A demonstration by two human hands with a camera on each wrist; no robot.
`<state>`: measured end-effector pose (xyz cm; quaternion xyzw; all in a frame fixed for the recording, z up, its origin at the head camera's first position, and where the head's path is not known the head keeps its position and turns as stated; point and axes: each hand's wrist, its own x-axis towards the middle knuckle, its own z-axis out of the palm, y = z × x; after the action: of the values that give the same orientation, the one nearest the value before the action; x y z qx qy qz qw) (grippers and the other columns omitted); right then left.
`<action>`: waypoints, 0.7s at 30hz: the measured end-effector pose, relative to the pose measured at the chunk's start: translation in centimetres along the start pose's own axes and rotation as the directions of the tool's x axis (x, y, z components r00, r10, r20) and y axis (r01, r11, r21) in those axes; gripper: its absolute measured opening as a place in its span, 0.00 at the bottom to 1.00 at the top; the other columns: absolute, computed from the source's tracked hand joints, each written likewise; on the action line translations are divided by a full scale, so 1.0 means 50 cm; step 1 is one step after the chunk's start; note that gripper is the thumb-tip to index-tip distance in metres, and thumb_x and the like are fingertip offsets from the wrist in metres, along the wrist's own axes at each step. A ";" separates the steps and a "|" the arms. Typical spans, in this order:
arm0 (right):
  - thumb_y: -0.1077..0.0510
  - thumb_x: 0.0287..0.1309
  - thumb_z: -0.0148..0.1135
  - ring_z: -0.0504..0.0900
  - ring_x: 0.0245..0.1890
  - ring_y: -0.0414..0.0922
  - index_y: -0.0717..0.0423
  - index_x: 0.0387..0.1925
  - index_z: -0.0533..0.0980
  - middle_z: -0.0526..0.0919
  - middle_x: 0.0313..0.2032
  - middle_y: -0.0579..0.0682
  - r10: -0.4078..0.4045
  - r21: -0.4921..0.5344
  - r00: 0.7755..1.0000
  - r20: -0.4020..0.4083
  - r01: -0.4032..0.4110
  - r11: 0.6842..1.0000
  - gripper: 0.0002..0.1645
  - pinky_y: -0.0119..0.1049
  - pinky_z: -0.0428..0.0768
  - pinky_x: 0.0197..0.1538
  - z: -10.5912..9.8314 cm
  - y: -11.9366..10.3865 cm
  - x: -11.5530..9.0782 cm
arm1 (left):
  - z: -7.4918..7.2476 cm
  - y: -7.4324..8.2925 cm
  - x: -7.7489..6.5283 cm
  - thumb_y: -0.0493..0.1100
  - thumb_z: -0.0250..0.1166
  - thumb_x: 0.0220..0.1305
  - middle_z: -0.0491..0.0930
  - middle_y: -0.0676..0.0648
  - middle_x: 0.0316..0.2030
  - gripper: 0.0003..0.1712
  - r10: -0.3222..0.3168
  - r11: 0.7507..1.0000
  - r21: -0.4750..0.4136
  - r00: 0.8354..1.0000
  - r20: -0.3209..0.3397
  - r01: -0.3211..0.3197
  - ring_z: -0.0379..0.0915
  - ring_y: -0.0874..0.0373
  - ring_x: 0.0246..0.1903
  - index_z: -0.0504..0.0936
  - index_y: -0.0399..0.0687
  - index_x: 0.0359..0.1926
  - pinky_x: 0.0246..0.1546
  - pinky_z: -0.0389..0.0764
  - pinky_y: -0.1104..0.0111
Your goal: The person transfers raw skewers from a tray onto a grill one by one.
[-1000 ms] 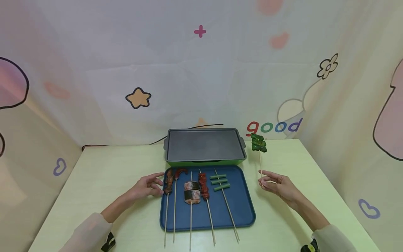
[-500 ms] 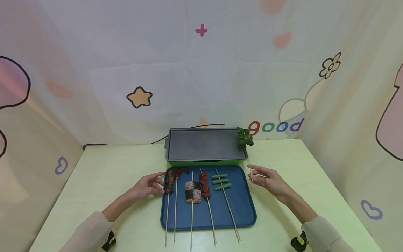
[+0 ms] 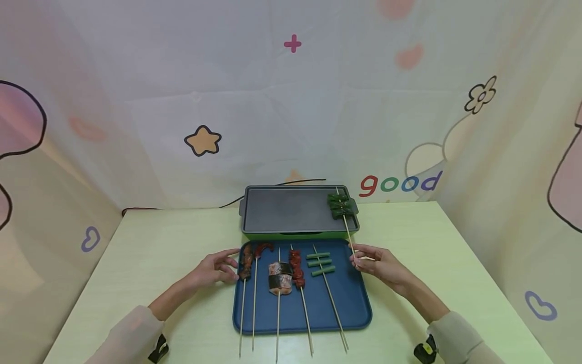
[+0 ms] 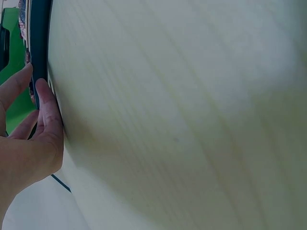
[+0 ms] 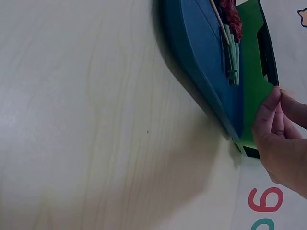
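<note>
Between thumb and fingertips, my right hand (image 3: 379, 267) pinches the stick of a green pepper skewer (image 3: 341, 206). The green pieces overlap the right end of the griddle plate (image 3: 291, 208), and the stick slants down toward me over the corner of the blue tray (image 3: 359, 323). In the right wrist view the pinching fingertips (image 5: 274, 96) show the stick end-on. My left hand (image 3: 213, 268) rests its spread fingers at the tray's left rim. The left wrist view has those fingers (image 4: 50, 108) against the tray's edge (image 4: 41, 38).
On the tray lie a brown meat skewer (image 3: 246, 263), a curled red skewer (image 3: 263, 248), a seaweed-banded skewer (image 3: 279, 278), a red meat skewer (image 3: 297, 268) and a green stalk skewer (image 3: 320, 263). Their sticks overhang the front rim. A dark cable (image 3: 232, 202) runs behind the griddle.
My right hand has moved left, carrying the green pepper skewer from beside the griddle to its right end. The left hand has stayed at the tray's rim.
</note>
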<state>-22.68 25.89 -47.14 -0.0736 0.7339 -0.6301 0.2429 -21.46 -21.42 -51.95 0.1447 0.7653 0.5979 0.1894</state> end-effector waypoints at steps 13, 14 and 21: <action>0.59 0.73 0.59 0.84 0.51 0.35 0.69 0.76 0.57 0.82 0.51 0.51 0.010 0.025 1.000 -0.013 -0.009 1.000 0.38 0.26 0.82 0.55 0.005 -0.005 0.011 | 0.008 0.011 0.001 0.30 0.67 0.65 0.77 0.29 0.51 0.42 -0.057 0.998 0.019 0.998 -0.017 0.058 0.81 0.69 0.38 0.57 0.26 0.75 0.37 0.78 0.72; 0.59 0.73 0.59 0.84 0.50 0.35 0.69 0.76 0.57 0.82 0.51 0.52 0.010 0.026 1.000 -0.013 -0.009 1.000 0.38 0.26 0.82 0.55 0.006 -0.005 0.012 | 0.007 0.011 0.001 0.31 0.67 0.65 0.77 0.29 0.51 0.43 -0.059 0.998 0.018 0.998 -0.019 0.059 0.81 0.69 0.38 0.57 0.27 0.75 0.37 0.78 0.72; 0.58 0.73 0.59 0.84 0.50 0.36 0.68 0.76 0.57 0.82 0.50 0.50 0.018 0.018 1.000 -0.010 -0.017 1.000 0.38 0.26 0.82 0.55 0.004 -0.004 0.015 | 0.006 0.012 -0.001 0.32 0.69 0.64 0.77 0.29 0.51 0.44 -0.061 0.998 0.020 0.998 -0.018 0.062 0.81 0.68 0.39 0.58 0.28 0.75 0.38 0.78 0.71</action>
<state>-23.28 25.35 -47.18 -0.0616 0.7300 -0.6350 0.2452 -21.25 -21.04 -51.44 0.1177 0.7772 0.5852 0.1993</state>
